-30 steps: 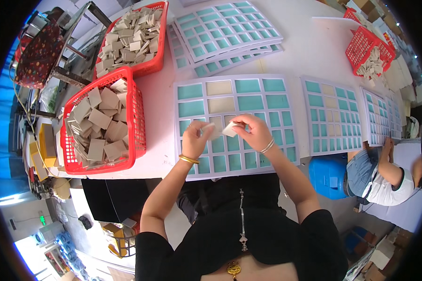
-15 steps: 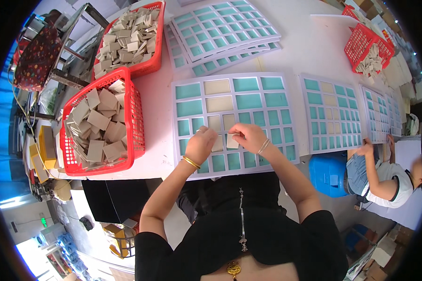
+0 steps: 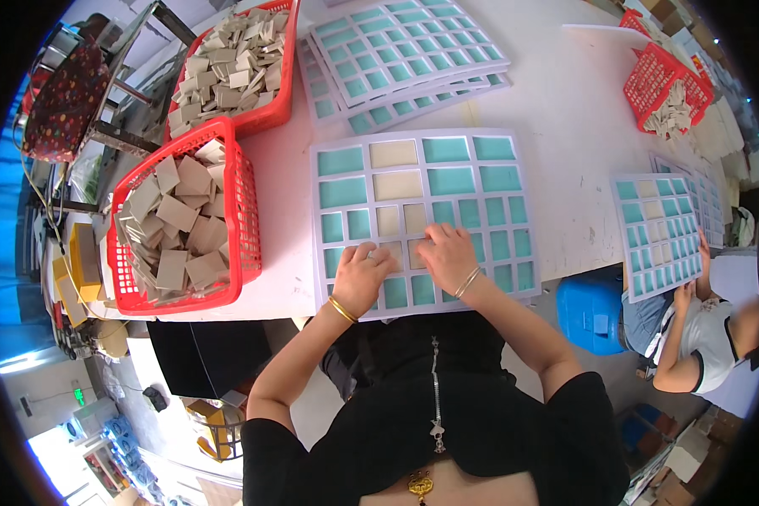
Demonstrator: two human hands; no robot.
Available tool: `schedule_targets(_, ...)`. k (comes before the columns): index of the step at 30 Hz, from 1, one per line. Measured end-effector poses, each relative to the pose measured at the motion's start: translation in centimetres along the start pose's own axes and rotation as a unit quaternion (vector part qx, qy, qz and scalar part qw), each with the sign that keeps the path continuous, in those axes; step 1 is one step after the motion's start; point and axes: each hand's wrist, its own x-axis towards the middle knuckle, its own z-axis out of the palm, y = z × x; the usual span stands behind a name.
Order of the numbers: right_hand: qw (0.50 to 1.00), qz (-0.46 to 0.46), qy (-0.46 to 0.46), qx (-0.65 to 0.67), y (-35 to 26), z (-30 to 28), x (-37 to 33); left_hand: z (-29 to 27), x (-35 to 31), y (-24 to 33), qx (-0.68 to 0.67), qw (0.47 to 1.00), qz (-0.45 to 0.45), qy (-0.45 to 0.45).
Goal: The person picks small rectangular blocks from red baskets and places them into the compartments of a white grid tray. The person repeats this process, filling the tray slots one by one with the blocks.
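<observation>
Her fingers (image 3: 437, 246) lay nearly flat and close together, pressing small beige tiles (image 3: 396, 249) down into the lower cells of the white grid tray (image 3: 424, 211); nothing was pinched. The left hand (image 3: 361, 274) and right hand (image 3: 447, 255) sat side by side on the near rows, so I judged she was seating pieces in the grid. Many teal cells beyond her fingertips stood unfilled, so the next move called for fresh tiles. Those lay to the left of her fingers, in the red basket (image 3: 184, 222).
</observation>
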Motion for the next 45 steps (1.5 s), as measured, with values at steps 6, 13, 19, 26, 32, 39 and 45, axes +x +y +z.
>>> schedule_targets(6, 0.998, -0.035, -0.018, 0.039, 1.0, -1.1, 0.2, -1.5, 0.5, -0.9, -0.066, 0.996, -0.052, 0.019)
schedule_targets(13, 0.956, 0.172, 0.239, -0.005, 10.4, -4.8, -5.4, 0.2, -5.0, -6.3, -0.084, 0.928, -0.295, 0.213)
schedule_targets(19, 0.904, 0.403, 0.003, 0.141, 15.6, -2.7, -12.2, 2.0, -6.8, -6.5, -0.160, 0.921, -0.332, 0.128)
schedule_targets(26, 0.909, 0.316, 0.263, 0.070, 11.4, -1.5, -11.3, 1.4, -6.4, -5.6, -0.132, 0.920, -0.336, 0.152)
schedule_targets(32, 0.855, 0.322, 0.348, 0.208, 10.2, -3.9, -11.6, 0.8, -6.4, -5.3, -0.226, 0.872, -0.359, 0.244)
schedule_targets(39, 0.800, 0.391, 0.412, 0.191, 18.5, -7.6, -14.5, -4.1, 0.4, 0.2, -0.329, 0.881, -0.242, 0.238)
schedule_targets(45, 0.844, 0.373, 0.383, 0.034, 33.3, -18.6, -20.8, 1.8, 9.9, 6.3, -0.410, 0.899, -0.071, 0.136)
